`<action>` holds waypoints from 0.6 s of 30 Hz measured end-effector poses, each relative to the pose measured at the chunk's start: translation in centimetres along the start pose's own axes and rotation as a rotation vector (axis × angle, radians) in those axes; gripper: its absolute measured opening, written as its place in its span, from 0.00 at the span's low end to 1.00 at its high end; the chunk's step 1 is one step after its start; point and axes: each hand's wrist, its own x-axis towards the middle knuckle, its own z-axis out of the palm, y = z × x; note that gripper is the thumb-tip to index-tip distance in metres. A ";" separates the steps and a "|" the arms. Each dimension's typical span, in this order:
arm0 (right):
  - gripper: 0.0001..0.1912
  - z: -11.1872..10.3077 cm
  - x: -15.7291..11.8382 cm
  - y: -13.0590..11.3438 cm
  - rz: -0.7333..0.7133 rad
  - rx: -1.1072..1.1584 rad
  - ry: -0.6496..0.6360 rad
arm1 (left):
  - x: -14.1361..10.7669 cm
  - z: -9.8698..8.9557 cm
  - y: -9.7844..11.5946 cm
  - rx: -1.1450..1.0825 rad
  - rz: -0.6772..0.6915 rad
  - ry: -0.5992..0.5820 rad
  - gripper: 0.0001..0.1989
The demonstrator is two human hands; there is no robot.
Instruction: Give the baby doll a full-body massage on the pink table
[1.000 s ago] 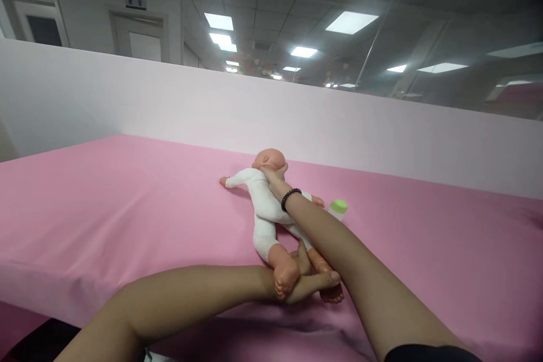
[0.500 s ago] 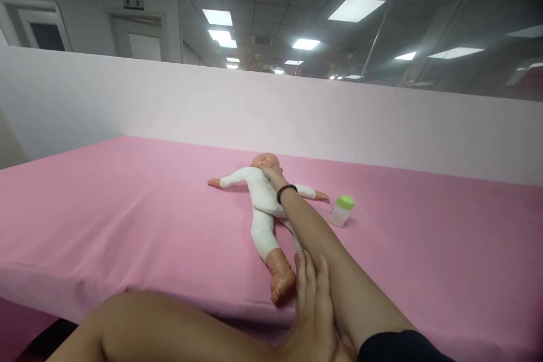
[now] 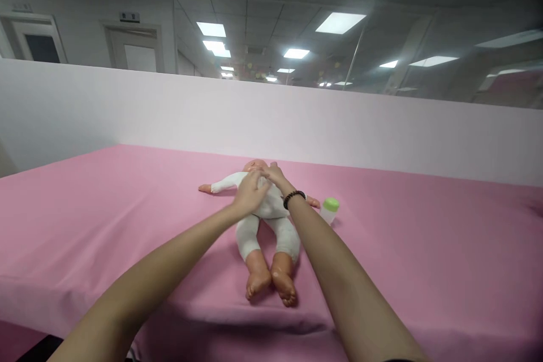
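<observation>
A baby doll [image 3: 272, 203] with a white cloth body lies on its back, its feet pointing towards me. My left hand [image 3: 250, 193] rests on the left side of its chest, fingers stretched forward and slightly apart. At the upper chest, close to the neck, is my right hand [image 3: 276, 176], its fingers reaching left and its thumb raised; it seems to hold nothing. My fingertips nearly meet just below the doll's head [image 3: 254, 164]. Both hands cover part of the chest. A dark beaded bracelet [image 3: 294, 198] circles my right wrist.
A translucent bottle with a green cap [image 3: 331, 204] stands right of the doll, partly behind my right forearm. Pink covering [image 3: 139, 198] spreads over the padded table, whose front edge is near me. A white low wall [image 3: 212, 116] borders the back, with glass above it.
My left hand has moved from my right forearm forward onto the doll's chest. My right hand stays near the neck, its forearm shifted right, so both doll legs show. The view has tilted up slightly.
</observation>
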 end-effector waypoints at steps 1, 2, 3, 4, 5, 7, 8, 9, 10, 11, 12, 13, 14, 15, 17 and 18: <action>0.19 -0.8 -0.4 0.4 -0.010 0.005 -0.025 | 1.1 -0.3 -1.4 0.067 -0.037 -0.021 0.16; 0.16 -1.5 -0.8 0.9 -0.035 0.009 -0.060 | 2.1 -0.5 -2.6 0.142 -0.063 -0.039 0.16; 0.12 -1.9 -1.3 1.5 -0.069 0.009 -0.099 | 2.9 -0.6 -3.7 0.220 -0.097 -0.060 0.17; 0.09 -2.0 -1.8 2.2 -0.107 0.007 -0.126 | 3.7 -0.6 -4.5 0.303 -0.131 -0.108 0.17; 0.07 -1.8 -2.3 2.8 -0.137 0.002 -0.136 | 4.4 -0.5 -5.2 0.376 -0.161 -0.161 0.17; 0.08 -1.0 -3.1 3.9 -0.159 -0.001 -0.110 | 5.3 0.0 -6.0 0.481 -0.213 -0.265 0.15; 0.08 -0.6 -3.4 4.3 -0.165 0.005 -0.091 | 5.5 0.4 -6.1 0.511 -0.232 -0.296 0.14; 0.09 -0.1 -3.6 4.6 -0.174 0.007 -0.075 | 5.6 0.8 -6.2 0.528 -0.249 -0.309 0.13; 0.11 0.3 -3.7 4.7 -0.188 0.003 -0.064 | 5.6 1.2 -6.3 0.538 -0.265 -0.307 0.12; 0.12 0.6 -3.7 4.8 -0.200 -0.012 -0.058 | 5.6 1.5 -6.4 0.551 -0.281 -0.299 0.12; 0.13 0.8 -3.7 4.8 -0.212 -0.036 -0.053 | 5.5 1.8 -6.4 0.561 -0.296 -0.288 0.13; 0.12 0.9 -3.7 4.7 -0.223 -0.068 -0.048 | 5.4 2.0 -6.5 0.568 -0.309 -0.276 0.13; 0.10 1.0 -3.7 4.6 -0.235 -0.101 -0.047 | 5.3 2.2 -6.6 0.574 -0.322 -0.265 0.13; 0.07 1.1 -3.7 4.5 -0.245 -0.134 -0.047 | 5.3 2.3 -6.8 0.580 -0.333 -0.254 0.13; 0.02 1.3 -3.7 4.3 -0.260 -0.191 -0.036 | 5.1 2.5 -7.1 0.589 -0.341 -0.231 0.12; 0.03 1.4 -3.7 4.2 -0.266 -0.210 -0.024 | 5.0 2.5 -7.2 0.592 -0.334 -0.221 0.13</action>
